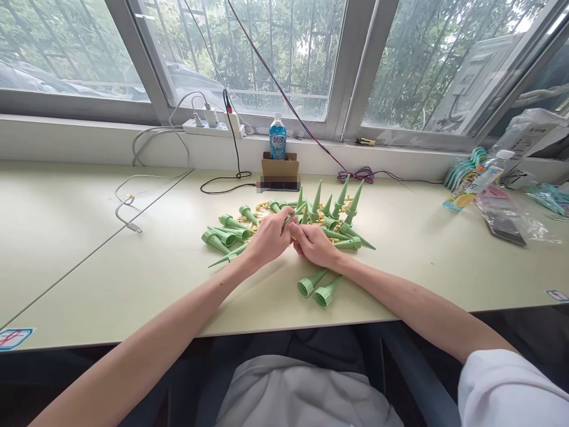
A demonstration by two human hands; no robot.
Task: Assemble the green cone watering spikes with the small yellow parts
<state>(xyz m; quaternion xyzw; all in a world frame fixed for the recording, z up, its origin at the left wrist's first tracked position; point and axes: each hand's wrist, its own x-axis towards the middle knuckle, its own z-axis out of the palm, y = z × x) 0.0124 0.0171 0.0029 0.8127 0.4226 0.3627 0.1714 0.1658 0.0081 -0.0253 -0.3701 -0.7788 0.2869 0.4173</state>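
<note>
In front of me, my left hand (272, 235) is closed around a green plastic plant watering spike (294, 214), its pointed end tilting up to the right. My right hand (315, 244) meets it, fingers pinched together; a bit of yellow shows between the fingertips, mostly hidden. Around both hands spreads a pile of similar green spikes, some lying on the left (224, 238), some standing on their caps on the right (352, 204). Small yellow plastic pieces (262, 207) are scattered among them. Two spikes (324, 295) lie nearer me, with their threaded open ends facing me.
Behind the pile stands a small cardboard box (280, 168) with a blue bottle (278, 139). Cables (362, 174) and a power strip (213, 126) lie towards the window. At right are a drink bottle (478, 181), a phone (507, 231) and plastic packaging. The table's front edge (275, 331) is close to me.
</note>
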